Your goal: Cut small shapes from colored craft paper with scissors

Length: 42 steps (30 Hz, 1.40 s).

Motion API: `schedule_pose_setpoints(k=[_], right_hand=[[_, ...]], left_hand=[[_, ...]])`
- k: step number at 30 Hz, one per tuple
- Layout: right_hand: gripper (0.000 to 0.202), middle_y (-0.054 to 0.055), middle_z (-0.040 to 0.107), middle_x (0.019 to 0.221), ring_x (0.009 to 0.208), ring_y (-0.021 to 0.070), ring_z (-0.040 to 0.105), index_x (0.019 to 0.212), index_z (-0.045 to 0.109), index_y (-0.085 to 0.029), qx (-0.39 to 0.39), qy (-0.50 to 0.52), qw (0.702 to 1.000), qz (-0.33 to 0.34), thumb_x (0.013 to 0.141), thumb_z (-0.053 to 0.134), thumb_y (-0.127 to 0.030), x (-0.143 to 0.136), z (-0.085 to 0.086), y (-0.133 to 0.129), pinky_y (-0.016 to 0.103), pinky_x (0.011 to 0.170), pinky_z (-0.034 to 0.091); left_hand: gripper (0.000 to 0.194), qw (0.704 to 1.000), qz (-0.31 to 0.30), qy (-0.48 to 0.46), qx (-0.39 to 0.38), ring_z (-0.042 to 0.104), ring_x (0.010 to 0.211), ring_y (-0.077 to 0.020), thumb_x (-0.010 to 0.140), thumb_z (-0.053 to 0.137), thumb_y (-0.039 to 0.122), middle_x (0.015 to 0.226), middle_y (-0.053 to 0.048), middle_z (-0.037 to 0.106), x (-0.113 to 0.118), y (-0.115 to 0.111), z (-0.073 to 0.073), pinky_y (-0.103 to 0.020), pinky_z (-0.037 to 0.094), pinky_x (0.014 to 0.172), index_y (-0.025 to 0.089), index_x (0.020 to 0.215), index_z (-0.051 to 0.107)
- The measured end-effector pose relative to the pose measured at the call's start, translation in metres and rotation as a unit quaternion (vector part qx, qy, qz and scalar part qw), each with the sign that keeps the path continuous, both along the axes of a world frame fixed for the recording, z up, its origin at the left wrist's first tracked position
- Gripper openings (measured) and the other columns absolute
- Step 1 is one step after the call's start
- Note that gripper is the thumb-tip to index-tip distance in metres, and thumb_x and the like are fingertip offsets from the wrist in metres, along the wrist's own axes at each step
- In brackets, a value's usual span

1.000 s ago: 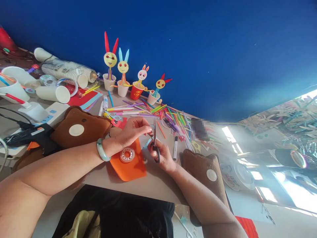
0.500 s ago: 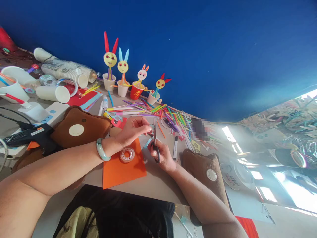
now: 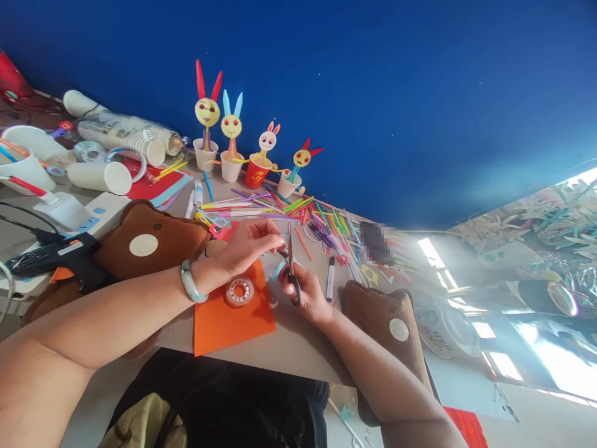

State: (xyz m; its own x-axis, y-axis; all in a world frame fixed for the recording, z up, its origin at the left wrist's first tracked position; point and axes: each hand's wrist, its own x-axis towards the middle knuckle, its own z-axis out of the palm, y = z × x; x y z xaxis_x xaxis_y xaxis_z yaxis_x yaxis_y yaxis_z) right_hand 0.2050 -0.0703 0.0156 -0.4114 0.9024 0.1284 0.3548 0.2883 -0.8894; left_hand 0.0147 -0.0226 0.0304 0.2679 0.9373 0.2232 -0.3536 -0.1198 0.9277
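Observation:
My left hand [image 3: 252,247] is closed in a pinch around a small, pale greenish round piece [image 3: 285,238] that looks thin. Scissors [image 3: 292,264] sit in my right hand [image 3: 310,297], with the fingers wrapped round the black handles. The blades point upward and meet the piece's edge; whether they are cutting into it is too small to tell. Below my left wrist, a roll of tape [image 3: 247,289] lies on a sheet of orange paper [image 3: 233,333]. A scrap of light blue paper [image 3: 278,270] shows just left of the scissors.
Several rabbit-faced figures in cups, one a red cup [image 3: 256,176], line the blue wall. Coloured sticks [image 3: 247,205] spread across the back of the table. A glue gun [image 3: 69,252] and a brown cushion [image 3: 158,249] are at left, another brown cushion [image 3: 375,311] at right. A black marker [image 3: 331,280] lies nearby.
The scissor blades and the pinched piece have shifted very slightly. Both hands stay in nearly the same place.

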Motion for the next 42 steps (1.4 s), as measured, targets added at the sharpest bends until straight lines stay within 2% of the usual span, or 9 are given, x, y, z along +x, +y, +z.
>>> schedule_pose_setpoints(k=[13,21,30,42], right_hand=[[0.065,-0.001,0.049,0.064,0.062,0.0136,0.043,0.071,0.054,-0.018,0.008,-0.006,1.0,0.001,0.075,0.055,-0.083,0.0,-0.002,0.001,0.028,0.059,0.034],[0.059,0.0,0.049,0.064,0.062,0.0142,0.043,0.07,0.053,-0.019,0.004,-0.007,1.0,-0.002,0.078,0.058,-0.077,0.0,-0.001,0.0,0.028,0.058,0.034],[0.062,0.0,0.051,0.066,0.062,0.0139,0.044,0.069,0.053,-0.019,0.008,-0.005,1.0,-0.001,0.076,0.057,-0.08,0.001,-0.002,0.001,0.028,0.059,0.034],[0.06,0.0,0.051,0.064,0.062,0.0136,0.044,0.067,0.053,-0.019,0.008,-0.013,1.0,-0.004,0.076,0.059,-0.078,0.0,-0.001,0.001,0.028,0.058,0.035]], left_hand=[[0.019,1.0,0.006,0.003,0.009,0.058,0.069,-0.0137,0.079,0.072,0.031,0.069,0.0,0.06,-0.001,0.001,-0.001,-0.029,0.047,0.069,0.018,0.07,0.061],[0.021,1.0,0.007,0.009,0.014,0.058,0.069,-0.0135,0.081,0.071,0.034,0.069,0.0,0.061,-0.002,0.002,-0.001,-0.029,0.046,0.068,0.018,0.07,0.062],[0.021,1.0,0.019,0.012,0.011,0.058,0.068,-0.0138,0.079,0.072,0.034,0.069,0.0,0.061,-0.001,0.003,-0.002,-0.028,0.046,0.064,0.019,0.07,0.061],[0.015,0.998,0.041,0.042,0.004,0.058,0.065,-0.0122,0.078,0.069,0.028,0.068,-0.001,0.065,-0.003,0.0,0.009,-0.024,0.043,0.057,0.019,0.069,0.062]])
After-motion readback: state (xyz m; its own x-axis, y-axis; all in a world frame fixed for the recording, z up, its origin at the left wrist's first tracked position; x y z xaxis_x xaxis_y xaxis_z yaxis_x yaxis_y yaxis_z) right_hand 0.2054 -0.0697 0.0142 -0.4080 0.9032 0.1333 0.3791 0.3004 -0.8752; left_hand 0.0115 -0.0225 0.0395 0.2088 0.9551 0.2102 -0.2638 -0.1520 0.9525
